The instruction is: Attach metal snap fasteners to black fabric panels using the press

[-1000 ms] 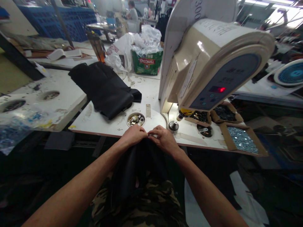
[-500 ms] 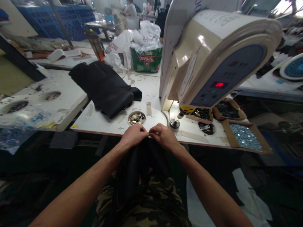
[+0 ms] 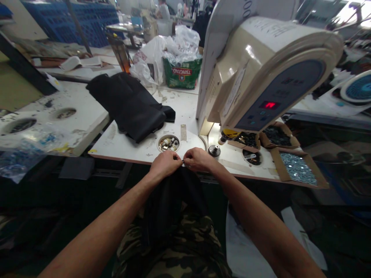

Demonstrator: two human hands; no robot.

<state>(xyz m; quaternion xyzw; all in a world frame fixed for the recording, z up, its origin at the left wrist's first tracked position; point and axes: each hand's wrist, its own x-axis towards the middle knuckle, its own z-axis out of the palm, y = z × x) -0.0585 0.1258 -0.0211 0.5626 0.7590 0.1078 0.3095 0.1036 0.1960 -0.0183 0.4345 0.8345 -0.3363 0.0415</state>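
Observation:
A piece of black fabric [image 3: 171, 197] hangs from my fingers at the table's front edge and drapes toward my lap. My left hand [image 3: 165, 165] pinches its upper edge from the left. Close beside it, almost touching, my right hand [image 3: 198, 159] pinches the same edge, and a tiny pale spot shows between the fingertips, too small to name. Just right of my right hand stands the round metal die [image 3: 214, 151] of a press machine [image 3: 246, 77], below its upper punch [image 3: 222, 139]. A folded black cloth [image 3: 130, 102] lies on the table to the left.
A round recess with small metal parts [image 3: 169, 144] sits ahead of my left hand. Cardboard boxes of black parts [image 3: 276, 135] and silvery parts [image 3: 298, 168] stand right. Behind are a green Tsingtao carton [image 3: 183, 73] and plastic bags. Another person [image 3: 164, 11] is far back.
My right hand has shifted slightly, and its fingers have turned at the fabric's edge. Both hands still pinch the fabric. The view has moved a little.

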